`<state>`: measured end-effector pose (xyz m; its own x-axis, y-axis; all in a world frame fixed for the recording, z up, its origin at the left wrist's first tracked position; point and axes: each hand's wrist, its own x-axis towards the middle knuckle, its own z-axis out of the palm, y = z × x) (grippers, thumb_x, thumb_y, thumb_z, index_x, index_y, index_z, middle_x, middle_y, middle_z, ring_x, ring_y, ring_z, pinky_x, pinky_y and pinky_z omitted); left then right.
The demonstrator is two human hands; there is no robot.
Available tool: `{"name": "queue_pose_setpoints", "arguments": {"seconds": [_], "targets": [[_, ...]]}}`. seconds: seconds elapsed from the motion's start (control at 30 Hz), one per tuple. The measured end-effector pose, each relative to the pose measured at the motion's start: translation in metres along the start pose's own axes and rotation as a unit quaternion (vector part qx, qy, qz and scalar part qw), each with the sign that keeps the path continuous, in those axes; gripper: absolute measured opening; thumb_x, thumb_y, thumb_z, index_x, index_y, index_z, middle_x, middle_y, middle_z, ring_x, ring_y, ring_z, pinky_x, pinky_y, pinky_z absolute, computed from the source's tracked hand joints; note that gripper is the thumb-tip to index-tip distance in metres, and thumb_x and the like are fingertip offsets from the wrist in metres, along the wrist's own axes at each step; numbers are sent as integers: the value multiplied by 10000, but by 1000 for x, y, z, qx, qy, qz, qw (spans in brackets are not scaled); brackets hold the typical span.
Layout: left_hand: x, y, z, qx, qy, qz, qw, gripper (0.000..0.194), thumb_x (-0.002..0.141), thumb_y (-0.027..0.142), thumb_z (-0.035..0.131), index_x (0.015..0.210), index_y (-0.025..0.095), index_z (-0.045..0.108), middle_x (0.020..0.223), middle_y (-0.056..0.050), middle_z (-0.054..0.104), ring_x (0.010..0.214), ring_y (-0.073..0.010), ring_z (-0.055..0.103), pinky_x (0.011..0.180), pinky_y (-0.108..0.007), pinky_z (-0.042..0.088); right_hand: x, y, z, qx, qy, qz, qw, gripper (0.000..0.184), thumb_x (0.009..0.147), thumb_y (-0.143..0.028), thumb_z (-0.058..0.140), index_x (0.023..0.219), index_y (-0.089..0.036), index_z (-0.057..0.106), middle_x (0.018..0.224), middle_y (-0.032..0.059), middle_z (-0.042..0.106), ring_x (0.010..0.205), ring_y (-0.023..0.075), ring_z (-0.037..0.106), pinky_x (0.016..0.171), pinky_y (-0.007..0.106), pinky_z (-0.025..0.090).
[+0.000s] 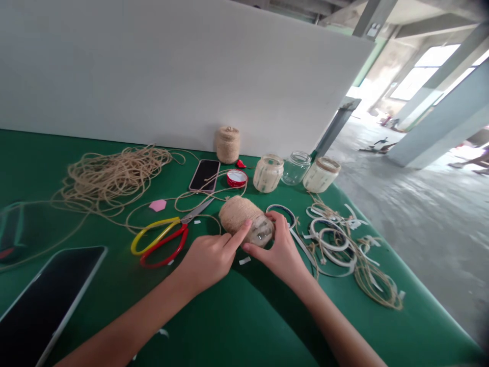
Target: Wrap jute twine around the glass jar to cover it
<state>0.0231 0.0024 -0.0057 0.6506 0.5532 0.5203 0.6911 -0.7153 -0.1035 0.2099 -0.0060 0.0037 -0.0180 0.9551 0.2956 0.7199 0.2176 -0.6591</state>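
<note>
The twine-wrapped glass jar (245,219) is held on its side above the green surface (103,300), between both hands, with its axis running roughly left to right. Jute covers most of the body. Bare glass shows at the right end. Whether the jar touches the surface cannot be determined.

Hand state: together, both clamped on the jar. The left hand (208,257) grips the wrapped section from the near side, with the index finger extended across the jute. The right hand (280,250) curls over the glass end.

Adjacent items: scissors (162,240) with yellow and red handles lie just left of the left hand, their steel blades angled toward the jar. A white-and-dark ring (281,214) lies just behind the right hand. White strips tangled with jute (336,244) lie to its right.

Further items on the surface:
- a loose heap of jute twine (110,178)
- a smartphone (204,176)
- a red lid (237,178)
- a pink cut-out (158,205)
- an upright twine-covered jar (228,145)
- a bare glass jar (296,168), between two jars partly covered in white strips (268,173) (321,174)
- a tablet (49,306) at the near left

A white board (153,66) stands along the far edge. A concrete floor (412,229) lies beyond the right edge.
</note>
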Motion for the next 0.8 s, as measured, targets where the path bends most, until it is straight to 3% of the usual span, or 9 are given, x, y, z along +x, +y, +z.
{"name": "queue_pose_setpoints", "arguments": {"seconds": [0.13, 0.2, 0.37, 0.8], "targets": [[-1, 1, 0, -8, -2, 0, 1000, 551, 810, 79, 382, 1348, 114, 269, 595, 25, 538, 479, -124, 498, 427, -237, 393, -2, 0, -1, -97, 47, -100, 989, 899, 490, -524, 730, 1213, -200, 305, 1236, 141, 365, 1189, 333, 346, 977, 541, 311], [-1, 2, 0, -12, -6, 0, 1000, 551, 811, 78, 382, 1349, 113, 266, 612, 21, 546, 491, -125, 505, 434, -242, 404, -3, 0, 0, -111, 41, -118, 986, 857, 507, -483, 735, 1200, -200, 318, 1224, 139, 357, 1179, 326, 353, 966, 529, 334], [0, 2, 1, -18, -11, -7, 1000, 557, 811, 70, 381, 1353, 130, 267, 623, 21, 543, 514, -126, 518, 454, -245, 420, -4, -5, 2, -78, 4, -68, 995, 663, 597, -348, 683, 1160, -230, 352, 1181, 99, 382, 1114, 269, 426, 824, 419, 478], [2, 1, -1, -44, 7, -20, 999, 516, 824, 72, 340, 1334, 143, 305, 641, 4, 540, 539, -123, 521, 471, -224, 417, -1, -5, 1, 32, 23, 7, 999, 623, 592, -395, 695, 1108, -245, 381, 1096, 58, 459, 993, 226, 503, 835, 398, 458]]}}
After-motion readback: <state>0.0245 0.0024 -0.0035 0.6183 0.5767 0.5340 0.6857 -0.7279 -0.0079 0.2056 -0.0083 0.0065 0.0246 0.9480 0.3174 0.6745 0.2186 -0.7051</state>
